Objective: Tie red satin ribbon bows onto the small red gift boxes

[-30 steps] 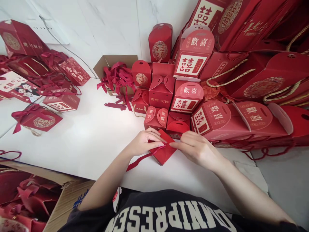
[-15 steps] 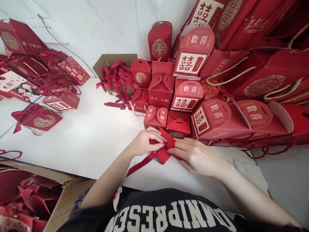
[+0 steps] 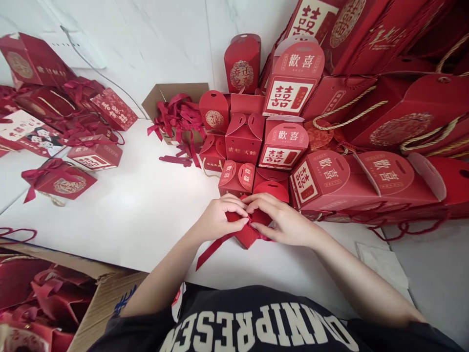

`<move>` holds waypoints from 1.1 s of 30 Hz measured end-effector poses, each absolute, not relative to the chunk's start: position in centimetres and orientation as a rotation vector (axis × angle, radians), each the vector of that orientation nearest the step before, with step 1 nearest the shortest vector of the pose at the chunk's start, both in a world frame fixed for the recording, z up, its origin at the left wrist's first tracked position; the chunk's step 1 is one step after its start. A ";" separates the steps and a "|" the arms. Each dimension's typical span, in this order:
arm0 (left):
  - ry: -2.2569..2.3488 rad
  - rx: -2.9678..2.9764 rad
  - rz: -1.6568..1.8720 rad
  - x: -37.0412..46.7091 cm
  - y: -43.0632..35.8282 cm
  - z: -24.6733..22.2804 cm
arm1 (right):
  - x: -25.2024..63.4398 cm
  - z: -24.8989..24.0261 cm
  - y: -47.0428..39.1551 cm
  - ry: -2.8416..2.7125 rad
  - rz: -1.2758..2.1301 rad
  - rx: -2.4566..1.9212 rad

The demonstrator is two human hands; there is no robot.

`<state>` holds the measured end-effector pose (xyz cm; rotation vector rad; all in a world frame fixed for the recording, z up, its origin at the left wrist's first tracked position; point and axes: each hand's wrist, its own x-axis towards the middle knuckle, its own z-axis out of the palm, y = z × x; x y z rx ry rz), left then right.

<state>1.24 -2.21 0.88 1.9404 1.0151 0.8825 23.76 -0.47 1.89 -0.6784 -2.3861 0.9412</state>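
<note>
A small red box (image 3: 246, 238) lies on the white table in front of me, with a dark red ribbon (image 3: 216, 250) on top whose tail trails toward the lower left. At the box's left side my left hand (image 3: 222, 218) pinches the ribbon near its middle with thumb and fingers. From the right, my right hand (image 3: 280, 218) curves over the box, its thumb and index fingertip closed on the ribbon at the same spot. Both hands' fingertips nearly meet there and partly hide the ribbon's centre and the box top.
Red boxes (image 3: 244, 137) and rope-handled bags (image 3: 403, 117) crowd the back and right. A cardboard box of ribbons (image 3: 150, 100) stands at the wall. Ribboned boxes (image 3: 60, 178) sit at left on the table (image 3: 128, 210). Below left is a carton (image 3: 98, 298) holding red bags.
My right hand has shifted left and up, and its fingers now arch over the ribbon's centre. My left hand has barely moved. The ribbon's left tail lies slightly more to the right.
</note>
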 end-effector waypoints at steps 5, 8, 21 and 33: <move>1.040 1.976 0.870 1.6 -2.6 1.1 | 23.6 1.3 -0.8 -2.350 0.914 -0.708; 1.038 1.988 0.883 1.6 -2.8 1.2 | 23.4 1.0 -1.0 -2.323 0.916 -0.716; 1.289 2.734 1.025 1.7 -4.1 1.2 | 22.9 0.4 -1.0 -2.335 0.766 -0.772; 0.954 2.776 1.351 -0.6 -2.7 -1.3 | 22.9 1.1 -0.3 -2.322 0.758 -0.781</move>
